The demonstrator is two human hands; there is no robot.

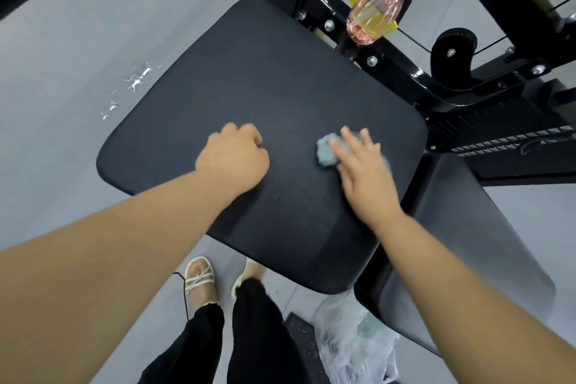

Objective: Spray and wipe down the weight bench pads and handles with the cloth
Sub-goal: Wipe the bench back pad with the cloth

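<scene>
Nearest, by the person's sandalled foot, a crumpled clear plastic bag lies on the grey floor, partly under a second, sloping black pad.

Above them both forearms reach onto the broad black padded surface. The left hand rests knuckles-down near its middle, curled into a loose fist with nothing visible inside it; it looks to be bracing. The right hand lies flat, its fingers straight and spread, pressing a small bunched teal cloth against the surface towards its right edge. The blur on that hand suggests a stroke in progress.

So the step in hand is wiping the seat pad, judged from the cloth's position. No wet film shows clearly on the pad, so I cannot tell how much has been covered. The next move calls for flat, even pressure carried across the far and left parts, the fist lifting clear of the cloth's path.

Farther off, pale wet splashes mark the floor left of the pad. At the far end, a clear spray bottle of yellowish liquid with an orange-and-white trigger hangs on the black steel frame, well apart from both hands. The sloping pad and any handles appear to remain, and would need that bottle fetched.
</scene>
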